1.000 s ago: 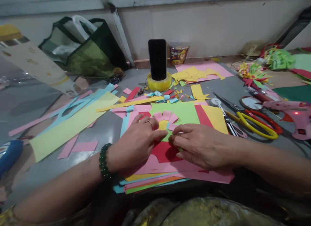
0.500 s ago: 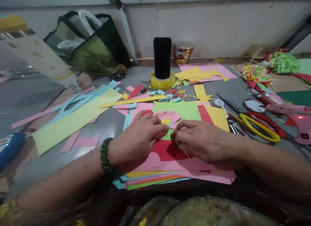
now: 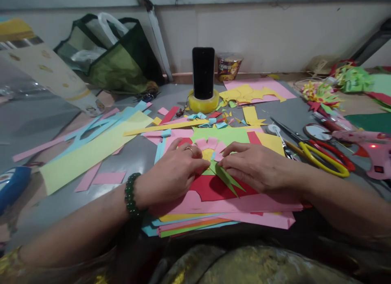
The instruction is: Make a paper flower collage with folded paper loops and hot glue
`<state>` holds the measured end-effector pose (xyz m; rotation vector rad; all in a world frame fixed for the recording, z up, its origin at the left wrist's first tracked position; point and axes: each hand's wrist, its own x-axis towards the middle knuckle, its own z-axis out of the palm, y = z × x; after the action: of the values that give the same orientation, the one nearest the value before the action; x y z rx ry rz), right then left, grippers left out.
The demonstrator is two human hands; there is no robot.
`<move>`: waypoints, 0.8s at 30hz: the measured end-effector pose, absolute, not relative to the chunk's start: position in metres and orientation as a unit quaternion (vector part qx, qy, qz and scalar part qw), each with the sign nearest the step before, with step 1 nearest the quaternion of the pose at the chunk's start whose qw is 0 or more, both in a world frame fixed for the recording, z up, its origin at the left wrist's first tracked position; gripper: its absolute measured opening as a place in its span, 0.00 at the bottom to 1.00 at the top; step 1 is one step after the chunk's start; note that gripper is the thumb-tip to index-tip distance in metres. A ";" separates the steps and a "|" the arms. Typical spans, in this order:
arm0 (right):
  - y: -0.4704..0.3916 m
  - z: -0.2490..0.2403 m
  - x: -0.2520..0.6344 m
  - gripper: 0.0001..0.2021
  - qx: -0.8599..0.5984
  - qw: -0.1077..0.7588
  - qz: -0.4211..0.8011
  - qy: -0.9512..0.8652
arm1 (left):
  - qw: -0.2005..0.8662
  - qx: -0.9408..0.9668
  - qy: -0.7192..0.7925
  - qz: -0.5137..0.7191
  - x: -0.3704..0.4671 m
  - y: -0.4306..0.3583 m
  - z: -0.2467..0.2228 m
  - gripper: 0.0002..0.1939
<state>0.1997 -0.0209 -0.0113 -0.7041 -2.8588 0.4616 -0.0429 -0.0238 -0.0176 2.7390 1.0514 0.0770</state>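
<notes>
A paper flower with pink petals (image 3: 211, 144) and a yellow centre (image 3: 207, 154) lies on a green sheet (image 3: 226, 134) between my hands. My left hand (image 3: 174, 172) is on its left side, fingers bent, the fingertips against the paper by the lower petals. Pointed green paper strips (image 3: 226, 179) hang down below the flower over a red sheet (image 3: 204, 189). My right hand (image 3: 259, 166) pinches these strips near their right side, its fingers closed. Under both hands is a stack of coloured paper (image 3: 195, 223).
A phone (image 3: 203, 72) stands in a yellow tape roll (image 3: 203, 104) behind the paper scraps. To the right lie yellow-handled scissors (image 3: 326, 159) and a pink glue gun (image 3: 371, 147). Paper strips (image 3: 94, 147) and a green bag (image 3: 116, 58) are on the left.
The green pointed strips now show more fully, spread over the red sheet. My right hand has shifted slightly up and its fingers have straightened somewhat. My left hand has hardly moved.
</notes>
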 end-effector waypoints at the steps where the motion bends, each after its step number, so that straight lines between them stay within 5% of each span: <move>1: -0.021 -0.011 0.201 0.16 -0.227 0.094 0.145 -0.958 | 0.109 0.928 0.356 0.033 -0.044 -0.023 -0.017 0.18; 10: -0.022 -0.024 0.191 0.14 -0.185 0.033 0.087 -0.978 | 0.091 0.933 0.347 0.029 -0.045 -0.022 -0.017 0.13; 18: -0.021 -0.011 0.200 0.17 -0.225 0.110 0.104 -0.963 | 0.092 0.929 0.354 0.060 -0.044 -0.026 -0.024 0.13; 24: -0.023 -0.007 0.198 0.13 -0.242 0.038 0.127 -0.961 | 0.096 0.932 0.348 0.026 -0.043 -0.025 -0.024 0.12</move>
<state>0.1978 -0.0234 -0.0071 -0.7415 -2.9489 0.3901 -0.0430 -0.0245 -0.0241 2.7617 1.0305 0.0768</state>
